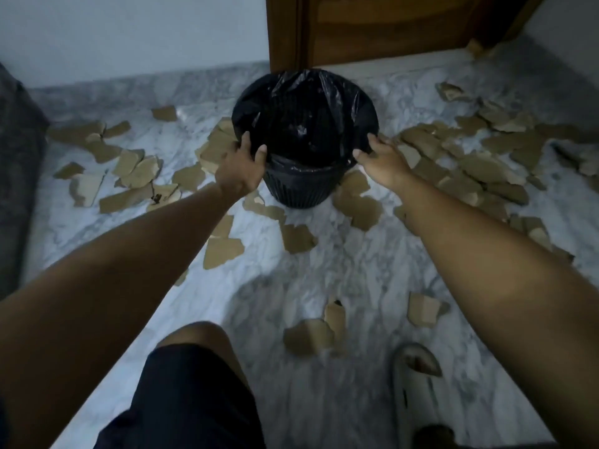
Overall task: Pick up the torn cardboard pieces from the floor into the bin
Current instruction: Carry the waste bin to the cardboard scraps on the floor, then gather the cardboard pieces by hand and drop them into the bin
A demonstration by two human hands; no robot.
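A black ribbed bin (299, 189) stands on the marble floor, lined with a black plastic bag (304, 108). My left hand (240, 166) grips the bag's rim on the bin's left side, thumb over the edge. On the right side, my right hand (382, 157) holds the rim with its fingers curled on the plastic. Torn brown cardboard pieces lie all around: a scatter at the left (136, 170), a thick heap at the right (470, 160), and a few close to me (311, 338).
A wooden door (372, 27) stands right behind the bin. A grey fabric edge (16, 157) runs along the far left. My bent knee in dark shorts (194, 384) and a white slipper (415, 384) are at the bottom.
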